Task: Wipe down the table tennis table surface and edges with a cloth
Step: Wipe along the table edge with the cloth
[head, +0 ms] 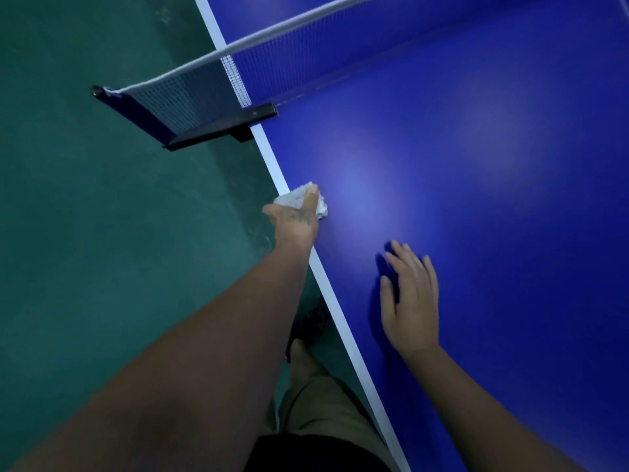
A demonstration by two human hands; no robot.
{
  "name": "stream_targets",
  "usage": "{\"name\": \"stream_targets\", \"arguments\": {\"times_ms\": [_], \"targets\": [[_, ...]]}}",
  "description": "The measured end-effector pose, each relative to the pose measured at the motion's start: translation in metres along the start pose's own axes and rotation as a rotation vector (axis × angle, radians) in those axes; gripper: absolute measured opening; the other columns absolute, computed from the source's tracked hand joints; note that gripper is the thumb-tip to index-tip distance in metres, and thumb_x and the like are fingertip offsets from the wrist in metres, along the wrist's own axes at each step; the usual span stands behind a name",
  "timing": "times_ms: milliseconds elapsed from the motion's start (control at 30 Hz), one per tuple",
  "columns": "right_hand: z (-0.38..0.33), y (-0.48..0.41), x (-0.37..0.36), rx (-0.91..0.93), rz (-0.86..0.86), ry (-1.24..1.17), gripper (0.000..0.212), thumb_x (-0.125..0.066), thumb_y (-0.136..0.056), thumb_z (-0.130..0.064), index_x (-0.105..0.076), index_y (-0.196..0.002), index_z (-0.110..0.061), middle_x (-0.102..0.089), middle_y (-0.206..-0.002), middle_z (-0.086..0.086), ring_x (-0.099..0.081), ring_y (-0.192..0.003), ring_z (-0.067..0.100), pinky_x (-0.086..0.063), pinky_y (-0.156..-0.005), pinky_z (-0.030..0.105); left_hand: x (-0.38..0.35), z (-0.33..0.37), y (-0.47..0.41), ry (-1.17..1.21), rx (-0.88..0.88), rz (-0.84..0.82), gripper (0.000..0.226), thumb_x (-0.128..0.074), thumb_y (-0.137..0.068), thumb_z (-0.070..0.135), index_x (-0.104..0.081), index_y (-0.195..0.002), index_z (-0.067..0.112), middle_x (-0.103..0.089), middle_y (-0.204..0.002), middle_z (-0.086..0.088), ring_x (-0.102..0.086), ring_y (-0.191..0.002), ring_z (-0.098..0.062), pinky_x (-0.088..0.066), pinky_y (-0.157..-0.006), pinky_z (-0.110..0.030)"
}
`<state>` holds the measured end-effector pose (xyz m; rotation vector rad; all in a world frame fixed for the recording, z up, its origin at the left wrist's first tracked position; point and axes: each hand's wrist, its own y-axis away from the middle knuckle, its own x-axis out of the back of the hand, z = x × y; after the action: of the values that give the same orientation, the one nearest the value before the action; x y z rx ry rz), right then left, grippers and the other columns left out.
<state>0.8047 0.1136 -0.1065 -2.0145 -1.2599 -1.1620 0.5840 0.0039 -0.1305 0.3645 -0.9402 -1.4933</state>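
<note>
While the right hand [410, 301] is resting flat and open on the blue worktop [476, 199], the left hand [294, 223] is clamping its grip on the white cloth [293, 196] at the worktop's left edge, which is running lengthwise ahead toward the net clamp [221, 126].

One wide-angle camera sits on the person's head, looking forward and steeply down over the long side edge of the table [476, 199]. It is close: the arms [204, 369] enter from the bottom edge, the net [190, 93] crosses the top, and the floor [102, 233] fills the left side of the frame.
</note>
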Motion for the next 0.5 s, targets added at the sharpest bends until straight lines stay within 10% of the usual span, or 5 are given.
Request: {"name": "stream_targets", "arguments": {"times_ms": [500], "targets": [[-0.103, -0.218, -0.087, -0.079, 0.026, 0.324, 0.061, -0.034, -0.115, -0.042, -0.031, -0.169, -0.014, -0.016, -0.181, 0.003, -0.008, -0.168, 0.022, -0.009, -0.136, 0.053, 0.022, 0.094, -0.108, -0.018, 0.008, -0.033, 0.069, -0.067, -0.096, 0.067, -0.028, -0.118, 0.015, -0.055, -0.119, -0.004, -0.057, -0.103, -0.025, -0.04, -0.092, -0.031]]}}
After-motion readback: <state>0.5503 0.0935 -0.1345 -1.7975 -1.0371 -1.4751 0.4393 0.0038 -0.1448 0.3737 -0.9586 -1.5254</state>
